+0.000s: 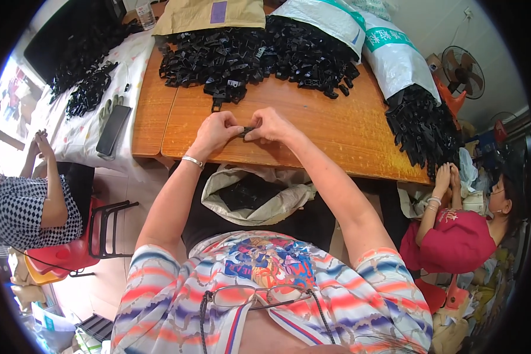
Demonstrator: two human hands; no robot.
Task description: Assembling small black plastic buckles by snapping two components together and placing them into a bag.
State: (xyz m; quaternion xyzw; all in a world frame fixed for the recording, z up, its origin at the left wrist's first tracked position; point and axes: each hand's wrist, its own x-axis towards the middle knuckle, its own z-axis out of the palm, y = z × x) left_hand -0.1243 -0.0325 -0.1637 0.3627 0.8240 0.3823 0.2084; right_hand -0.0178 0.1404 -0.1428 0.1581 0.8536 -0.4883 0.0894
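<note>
Left hand (218, 131), right hand (270, 126) pinch dark piece (247, 131).
Table edge (265, 159), 6 o'clock; bare tabletop (342, 130), 3; black pile (218, 59), 12.

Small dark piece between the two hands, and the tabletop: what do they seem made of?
Dark piece: possibly hard plastic, dark like the heaped black pieces; mostly covered, finish unclear.
Tabletop: likely varnished wood or wood-look laminate, orange-brown with a sheen and scuffed patches.

plastic pieces (215, 59): black | tabletop (342, 127): orange-brown | right sack (402, 65): white, teal | checked shirt (29, 206): black, white | T-shirt (454, 242): crimson
</note>
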